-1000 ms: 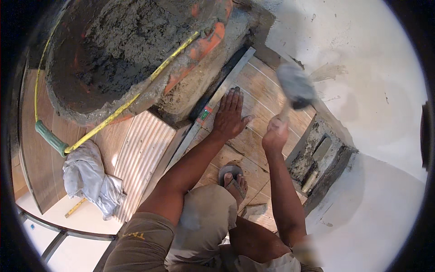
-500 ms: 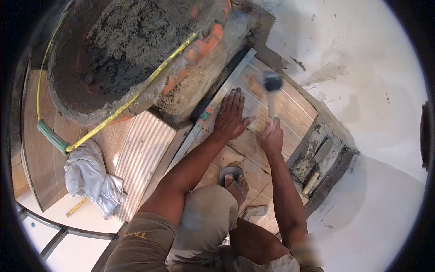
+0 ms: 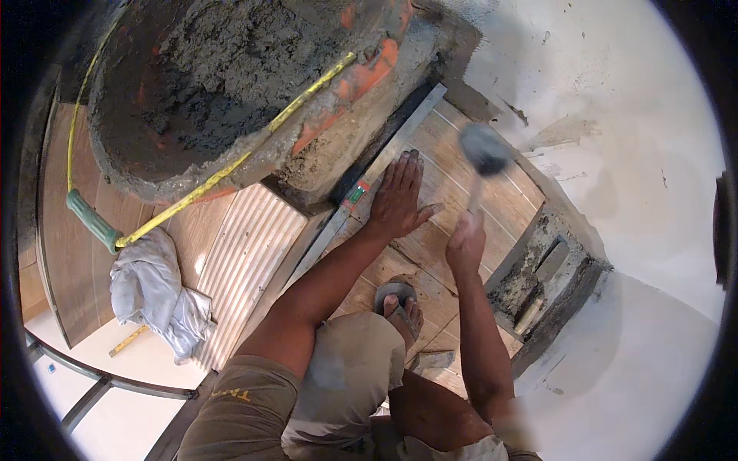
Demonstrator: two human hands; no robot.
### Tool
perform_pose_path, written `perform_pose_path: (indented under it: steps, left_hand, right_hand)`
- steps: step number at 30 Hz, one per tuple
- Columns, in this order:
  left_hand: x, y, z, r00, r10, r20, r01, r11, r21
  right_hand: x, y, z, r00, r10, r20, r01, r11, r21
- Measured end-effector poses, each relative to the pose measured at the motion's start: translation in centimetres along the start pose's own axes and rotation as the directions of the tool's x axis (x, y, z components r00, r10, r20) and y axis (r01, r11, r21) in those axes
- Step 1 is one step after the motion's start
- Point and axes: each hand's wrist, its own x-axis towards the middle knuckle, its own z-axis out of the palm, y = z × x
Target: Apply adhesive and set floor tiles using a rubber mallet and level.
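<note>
Now mallet (image 3: 484, 150) looks bigger, blurrier than half-second ago: likely lifted between taps. My right hand (image 3: 466, 242) closed round it, head toward one o'clock. Left hand (image 3: 396, 196) spread flat on tiles (image 3: 440, 181), gripping nothing; level (image 3: 357, 192) at nine o'clock.

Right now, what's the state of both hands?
Left hand: open, palm down on the wood-look tiles.
Right hand: closed, holding the mallet.

Brown wood-grain tiles (image 3: 444, 183) in my remote view; silver level (image 3: 379, 164), green vial (image 3: 356, 194); grey-and-black mallet head (image 3: 484, 150); orange tub (image 3: 377, 73), yellow handle (image 3: 184, 201).
</note>
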Motion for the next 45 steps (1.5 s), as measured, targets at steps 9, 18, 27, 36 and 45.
perform_pose_path:
  steps: [9, 18, 27, 36, 45]
  left_hand:
    - [0.2, -0.1, -0.1, 0.998, 0.005, -0.055, -0.005, 1.000, -0.012]
    - [0.1, 0.0, -0.1, 0.999, 0.008, -0.053, -0.008, 1.000, -0.016]
    - [-1.0, -0.3, -0.2, 0.999, -0.020, -0.037, 0.018, 0.998, -0.055]
    - [0.4, 0.5, -0.1, 0.999, -0.002, -0.052, 0.003, 1.000, 0.020]
    - [1.1, -0.2, 0.5, 0.997, 0.023, -0.067, -0.021, 0.999, 0.034]
  right_hand:
    - [5.5, 0.0, 0.2, 0.977, 0.148, 0.153, -0.111, 0.967, -0.230]
    - [2.9, -1.9, -1.8, 0.977, -0.027, -0.213, 0.124, 0.880, 0.458]
    - [1.6, -2.1, 0.1, 0.995, 0.012, -0.104, 0.003, 0.990, 0.144]
    - [3.0, -0.3, -0.4, 0.988, 0.158, 0.000, -0.156, 0.980, -0.126]
    - [2.2, -1.2, -1.4, 0.988, 0.071, -0.139, 0.013, 0.850, 0.526]
